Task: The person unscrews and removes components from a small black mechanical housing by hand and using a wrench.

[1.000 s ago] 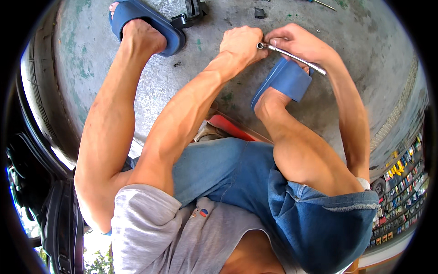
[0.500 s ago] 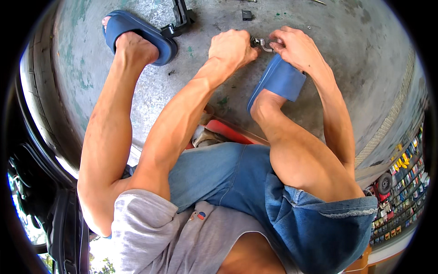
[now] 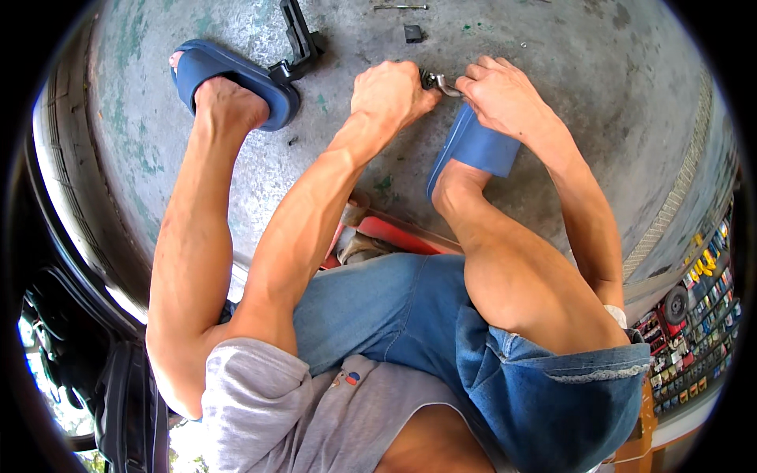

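Note:
My left hand [image 3: 388,94] is closed around a small dark and metal fitting [image 3: 427,79], most of it hidden by the fingers and thumb. A shiny bent metal wrench-like piece [image 3: 448,88] projects from that fitting toward my right hand [image 3: 501,93]. The right fingers are bent over the far end of this bent piece, palm down, hiding where it ends. Both hands are above the concrete floor, just beyond the toe of the blue slipper [image 3: 493,150] on my right foot.
A black angled bracket [image 3: 298,43] rests beside my left slipper [image 3: 209,67]. Farther off are a small black block [image 3: 412,33] and a thin metal rod [image 3: 400,7]. A red metal object [image 3: 390,231] lies between my legs. Shelves of small goods [image 3: 702,323] stand at right.
The view has shifted a little, so the floor objects appear lower and further left. My right hand has turned more palm down over the bent metal piece. My left hand keeps its grip.

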`<state>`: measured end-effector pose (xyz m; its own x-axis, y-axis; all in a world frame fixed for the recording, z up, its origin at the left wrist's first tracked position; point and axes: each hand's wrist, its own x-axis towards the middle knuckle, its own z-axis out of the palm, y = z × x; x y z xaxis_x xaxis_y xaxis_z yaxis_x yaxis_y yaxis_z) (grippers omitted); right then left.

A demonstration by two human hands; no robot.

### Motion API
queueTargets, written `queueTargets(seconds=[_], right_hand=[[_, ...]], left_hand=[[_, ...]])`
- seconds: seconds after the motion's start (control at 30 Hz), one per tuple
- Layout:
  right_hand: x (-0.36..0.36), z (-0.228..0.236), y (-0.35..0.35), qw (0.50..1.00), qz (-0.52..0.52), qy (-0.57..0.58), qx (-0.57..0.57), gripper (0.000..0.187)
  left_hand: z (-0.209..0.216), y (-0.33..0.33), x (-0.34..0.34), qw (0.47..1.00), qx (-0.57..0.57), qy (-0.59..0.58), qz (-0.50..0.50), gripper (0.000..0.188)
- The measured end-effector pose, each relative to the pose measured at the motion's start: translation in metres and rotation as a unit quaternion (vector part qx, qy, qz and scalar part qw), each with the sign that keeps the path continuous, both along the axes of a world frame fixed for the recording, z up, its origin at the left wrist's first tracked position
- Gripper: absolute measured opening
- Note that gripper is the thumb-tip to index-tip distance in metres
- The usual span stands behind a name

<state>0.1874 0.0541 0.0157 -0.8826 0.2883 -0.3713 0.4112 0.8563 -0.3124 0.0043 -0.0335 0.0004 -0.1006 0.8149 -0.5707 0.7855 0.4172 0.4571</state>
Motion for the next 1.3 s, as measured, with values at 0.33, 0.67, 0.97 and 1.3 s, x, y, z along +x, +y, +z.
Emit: queueTargets(seconds=[0.33, 0.67, 0.97, 1.3], right_hand=[[-0.008, -0.003, 0.015, 0.979, -0.199, 0.032, -0.043, 0.040], [-0.019, -0.012, 0.031, 0.952, -0.210, 0.004, -0.223, 0.026], [-0.016, -0.044, 0.030, 0.972, -0.157, 0.037, -0.168, 0.023], [-0.012, -0.041, 0.024, 0.979, -0.153, 0.038, -0.132, 0.026]], left_hand=[[-0.004, -0.002, -0.001, 1.000, -0.012, 0.003, 0.000, 0.043], [-0.002, 0.000, -0.002, 1.000, -0.018, 0.001, 0.004, 0.041], [-0.002, 0.001, -0.001, 1.000, -0.025, -0.008, 0.017, 0.041], [0.002, 0.001, -0.001, 0.999, -0.031, -0.017, 0.027, 0.042]])
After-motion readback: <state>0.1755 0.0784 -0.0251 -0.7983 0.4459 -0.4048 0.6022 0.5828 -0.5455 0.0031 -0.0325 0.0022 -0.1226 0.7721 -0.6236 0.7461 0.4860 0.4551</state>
